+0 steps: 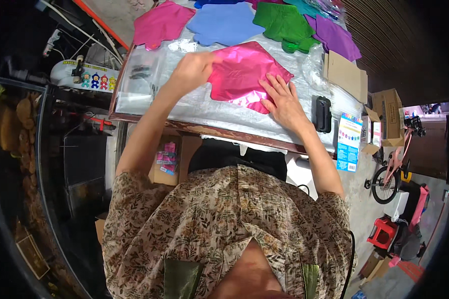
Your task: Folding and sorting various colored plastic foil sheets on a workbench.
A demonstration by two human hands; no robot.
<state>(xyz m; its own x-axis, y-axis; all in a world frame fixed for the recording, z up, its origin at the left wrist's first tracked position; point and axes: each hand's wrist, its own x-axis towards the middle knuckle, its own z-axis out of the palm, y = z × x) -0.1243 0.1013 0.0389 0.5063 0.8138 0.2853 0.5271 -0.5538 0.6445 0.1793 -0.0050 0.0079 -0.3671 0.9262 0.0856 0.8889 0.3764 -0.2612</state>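
A flat, shiny pink foil balloon lies on the covered table in front of me. At its upper left edge, my left hand is closed, with the fingertips partly blurred against the foil. My right hand rests palm down on the balloon's lower right part, its fingers spread. Beyond the hands, more flat balloons lie along the far side: a darker pink one, a light blue one, a green one and a purple one.
Crumpled clear plastic and a cardboard piece lie at the table's right. A black case is near my right wrist, with a blue printed package by the edge. Below the table, an open carton holds pink packets.
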